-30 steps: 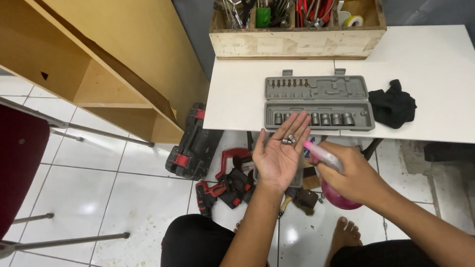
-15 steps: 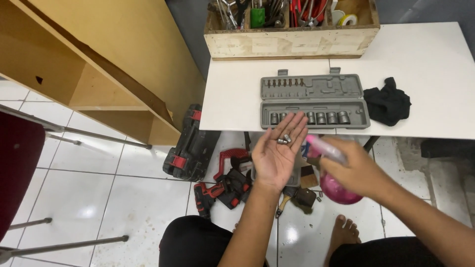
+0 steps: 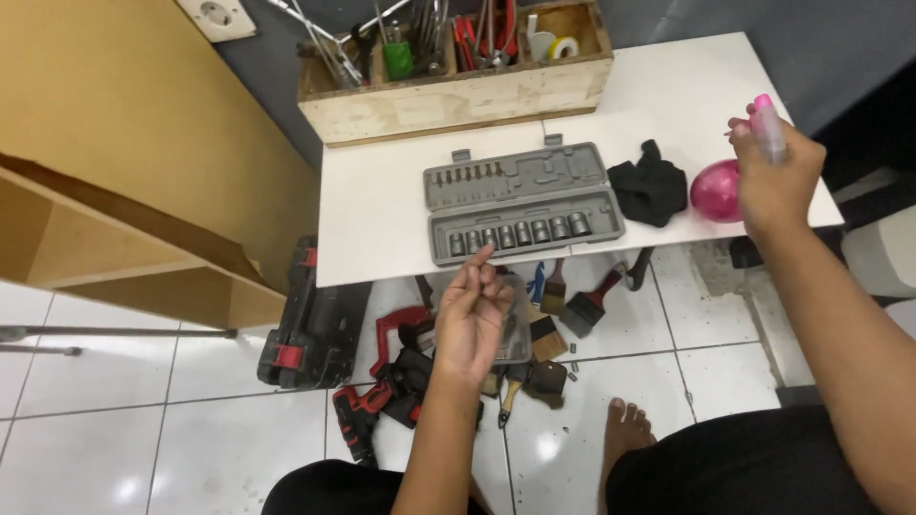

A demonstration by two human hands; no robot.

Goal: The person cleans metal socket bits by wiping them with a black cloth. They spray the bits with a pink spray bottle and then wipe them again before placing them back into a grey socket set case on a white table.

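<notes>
A pink spray bottle (image 3: pixel 766 129) is clamped in the right hand (image 3: pixel 775 176) near the bench (image 3: pixel 382 210) edge, right of the grey socket case (image 3: pixel 523 202); it could be knocked off. The left hand (image 3: pixel 474 319) is curled below the case; whether anything is held cannot be told.

The table (image 3: pixel 382 219) is white. On it, the socket case (image 3: pixel 525 205) is grey with silvery sockets; right of the case lie a black cloth (image 3: pixel 649 186) and a magenta bottle (image 3: pixel 714 191) with a pink cap. Behind the case, the crate (image 3: pixel 458 100) is pale wood. Below the table, a black-and-red case (image 3: pixel 310 319) rests on white tiles (image 3: pixel 124 429).
</notes>
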